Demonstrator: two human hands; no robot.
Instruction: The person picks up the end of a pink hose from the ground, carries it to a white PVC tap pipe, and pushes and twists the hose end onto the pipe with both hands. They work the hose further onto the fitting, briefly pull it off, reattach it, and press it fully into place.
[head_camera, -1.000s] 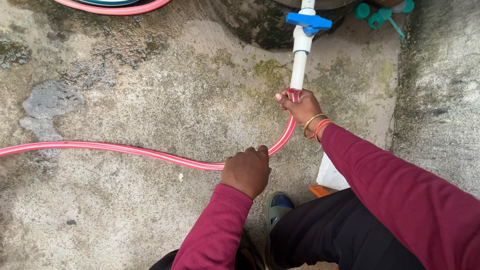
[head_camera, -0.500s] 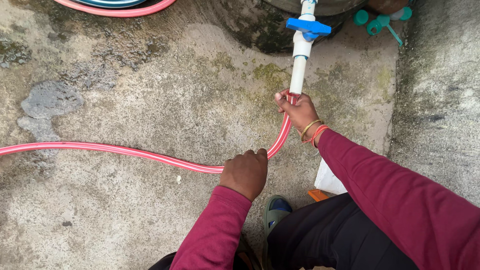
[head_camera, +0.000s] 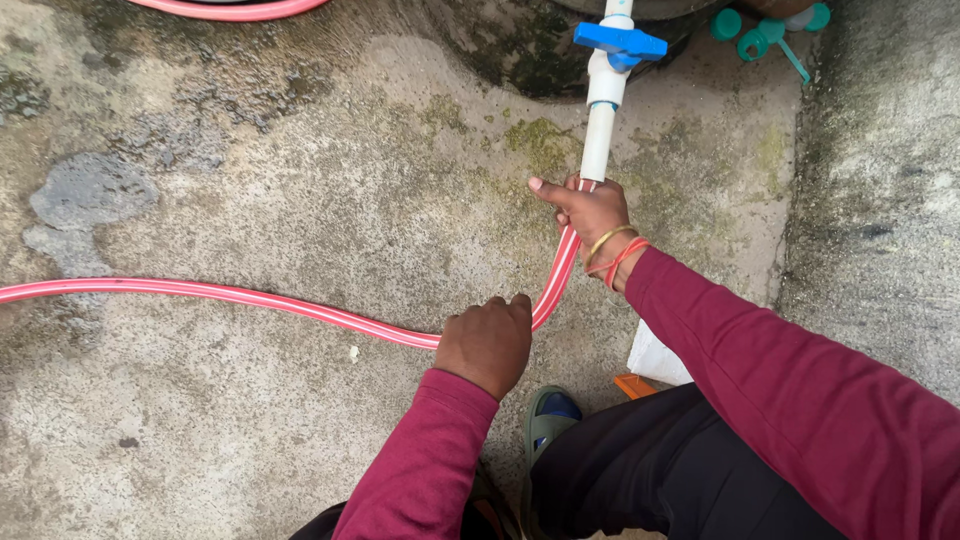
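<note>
A pink striped hose (head_camera: 220, 297) runs from the left edge across the concrete floor and curves up to a white plastic pipe (head_camera: 598, 140) with a blue valve handle (head_camera: 620, 41). My right hand (head_camera: 588, 210), with bangles on the wrist, grips the hose end where it meets the pipe's lower end. My left hand (head_camera: 487, 343) is closed over the hose at its bend, lower down. Both arms wear maroon sleeves.
The concrete floor (head_camera: 300, 150) is stained and mossy near the pipe. A raised concrete wall (head_camera: 880, 200) runs along the right. Teal plastic fittings (head_camera: 765, 30) lie at the top right. Another loop of pink hose (head_camera: 230, 10) shows at the top. My sandalled foot (head_camera: 550, 415) is below.
Both hands stay on the hose at the same spots. The view has shifted slightly; no clear movement of the hose.
</note>
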